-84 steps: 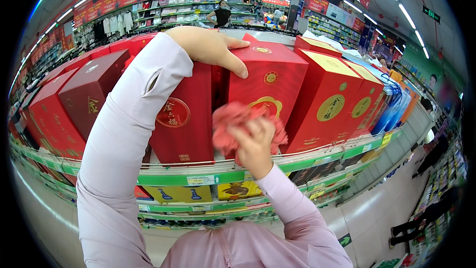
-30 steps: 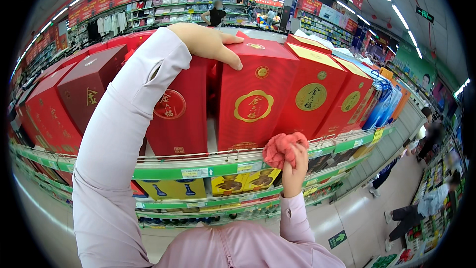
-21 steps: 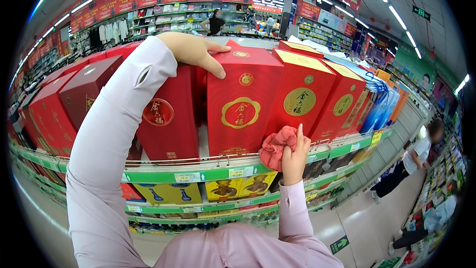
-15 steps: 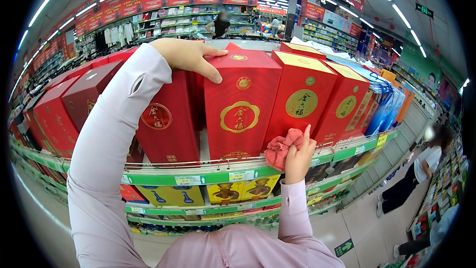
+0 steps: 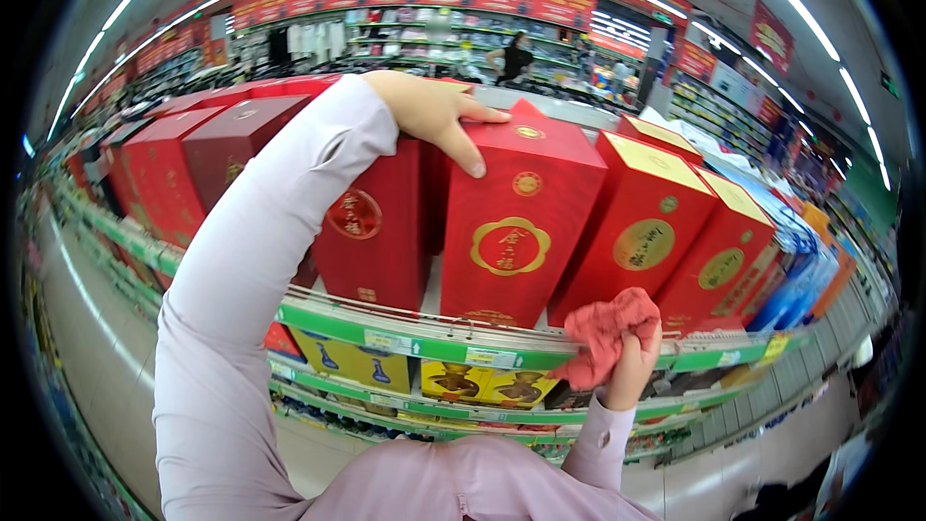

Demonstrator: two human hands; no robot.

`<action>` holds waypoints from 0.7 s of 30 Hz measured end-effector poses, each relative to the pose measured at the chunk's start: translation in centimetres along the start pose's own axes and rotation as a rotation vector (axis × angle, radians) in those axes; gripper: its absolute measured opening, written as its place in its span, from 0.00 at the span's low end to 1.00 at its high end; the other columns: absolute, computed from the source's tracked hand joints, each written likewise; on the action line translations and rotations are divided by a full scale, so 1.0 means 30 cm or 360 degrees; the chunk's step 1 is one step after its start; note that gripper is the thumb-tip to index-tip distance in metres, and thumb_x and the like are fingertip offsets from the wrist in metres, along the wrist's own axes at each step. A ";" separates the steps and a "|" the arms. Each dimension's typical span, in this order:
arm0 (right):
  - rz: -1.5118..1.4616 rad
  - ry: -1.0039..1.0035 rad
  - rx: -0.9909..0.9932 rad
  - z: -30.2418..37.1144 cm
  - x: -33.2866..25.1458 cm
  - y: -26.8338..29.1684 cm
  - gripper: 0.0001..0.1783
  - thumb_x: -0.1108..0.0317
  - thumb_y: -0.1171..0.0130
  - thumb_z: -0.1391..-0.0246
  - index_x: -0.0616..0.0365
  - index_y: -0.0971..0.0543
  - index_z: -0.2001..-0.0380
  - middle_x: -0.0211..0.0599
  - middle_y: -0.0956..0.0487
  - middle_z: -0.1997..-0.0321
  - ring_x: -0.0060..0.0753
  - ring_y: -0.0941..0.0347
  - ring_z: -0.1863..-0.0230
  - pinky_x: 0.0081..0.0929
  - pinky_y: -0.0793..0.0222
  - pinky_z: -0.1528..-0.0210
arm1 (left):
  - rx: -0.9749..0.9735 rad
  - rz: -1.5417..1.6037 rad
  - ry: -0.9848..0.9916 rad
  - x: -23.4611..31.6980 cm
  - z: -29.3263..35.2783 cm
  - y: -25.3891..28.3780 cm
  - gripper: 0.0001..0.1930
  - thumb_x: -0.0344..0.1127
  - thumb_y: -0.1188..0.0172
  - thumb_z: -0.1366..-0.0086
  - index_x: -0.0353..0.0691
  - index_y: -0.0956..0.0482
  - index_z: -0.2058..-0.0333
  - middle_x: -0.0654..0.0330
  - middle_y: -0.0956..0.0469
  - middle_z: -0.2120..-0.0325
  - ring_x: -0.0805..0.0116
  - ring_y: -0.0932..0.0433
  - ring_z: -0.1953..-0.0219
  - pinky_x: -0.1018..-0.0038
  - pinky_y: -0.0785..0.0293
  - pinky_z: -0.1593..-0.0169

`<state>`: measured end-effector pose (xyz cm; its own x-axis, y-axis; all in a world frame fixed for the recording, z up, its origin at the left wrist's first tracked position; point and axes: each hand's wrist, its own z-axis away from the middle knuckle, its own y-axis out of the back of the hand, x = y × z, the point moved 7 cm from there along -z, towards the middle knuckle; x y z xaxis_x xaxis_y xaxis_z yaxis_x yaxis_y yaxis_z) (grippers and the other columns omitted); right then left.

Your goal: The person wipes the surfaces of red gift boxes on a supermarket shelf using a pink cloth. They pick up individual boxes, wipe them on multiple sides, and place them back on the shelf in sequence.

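Observation:
My left hand [image 5: 436, 119] reaches over the shelf and grips the top left edge of a tall red gift box [image 5: 526, 241] with a gold emblem; the thumb is at the front edge and a finger on the top. In my right hand [image 5: 635, 363] is a bunched pinkish-red cloth [image 5: 610, 333], held in front of the shelf edge, to the lower right of that box. A second red box [image 5: 648, 222] with a gold lid stands just right of it. To its left, partly behind my arm, is a darker red box [image 5: 386, 241].
A green-edged shelf rail [image 5: 449, 351] with price tags and a low wire guard runs along the front. Yellow boxes [image 5: 487, 384] fill the tier below. Maroon boxes [image 5: 241, 140] stand at the left, blue bags [image 5: 799, 289] at the right. A person [image 5: 513, 58] stands farther back.
My right hand has drawn the cloth away from the boxes, toward me and down, and the cloth hangs looser. My left hand stays on the same box. The view has turned left.

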<state>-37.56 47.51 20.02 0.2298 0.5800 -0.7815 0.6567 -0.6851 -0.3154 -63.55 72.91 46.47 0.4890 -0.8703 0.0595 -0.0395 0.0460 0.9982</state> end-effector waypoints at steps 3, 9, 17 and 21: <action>-0.0477 -0.0403 -0.0339 0.052 -0.020 -0.086 0.24 0.82 0.53 0.49 0.65 0.27 0.47 0.39 0.22 0.51 0.32 0.22 0.52 0.30 0.25 0.46 | -0.0034 0.0022 0.0016 0.020 0.011 -0.005 0.50 0.62 0.29 0.45 0.54 0.39 0.27 0.44 0.47 0.26 0.47 0.51 0.23 0.56 0.50 0.26; -0.0744 -0.1188 -0.0816 0.205 0.140 -0.142 0.17 0.73 0.38 0.41 0.67 0.22 0.50 0.47 0.16 0.53 0.38 0.16 0.56 0.34 0.18 0.53 | 0.0389 0.0320 0.0223 -0.132 0.171 0.113 0.39 0.63 0.48 0.28 0.42 0.37 0.29 0.51 0.35 0.30 0.56 0.38 0.28 0.64 0.42 0.28; -0.1063 -0.1490 -0.1303 0.295 0.184 -0.234 0.22 0.75 0.42 0.45 0.67 0.26 0.45 0.51 0.21 0.46 0.42 0.22 0.44 0.44 0.28 0.37 | 0.0994 0.0186 0.0486 -0.393 0.431 0.022 0.29 0.54 0.58 0.22 0.35 0.25 0.40 0.44 0.25 0.40 0.49 0.28 0.36 0.62 0.35 0.34; -0.1091 -0.1476 -0.1380 0.346 0.239 -0.279 0.28 0.64 0.42 0.38 0.66 0.32 0.38 0.47 0.22 0.42 0.41 0.23 0.42 0.40 0.30 0.35 | 0.1014 0.0053 0.0497 -0.386 0.440 -0.004 0.28 0.51 0.63 0.21 0.40 0.25 0.37 0.51 0.29 0.35 0.54 0.37 0.29 0.60 0.50 0.26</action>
<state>-48.86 52.82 11.46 -0.6234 -0.0422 -0.7807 0.7428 0.2799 -0.6082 -80.72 76.50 45.50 0.7021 -0.6875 0.1855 -0.5141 -0.3090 0.8001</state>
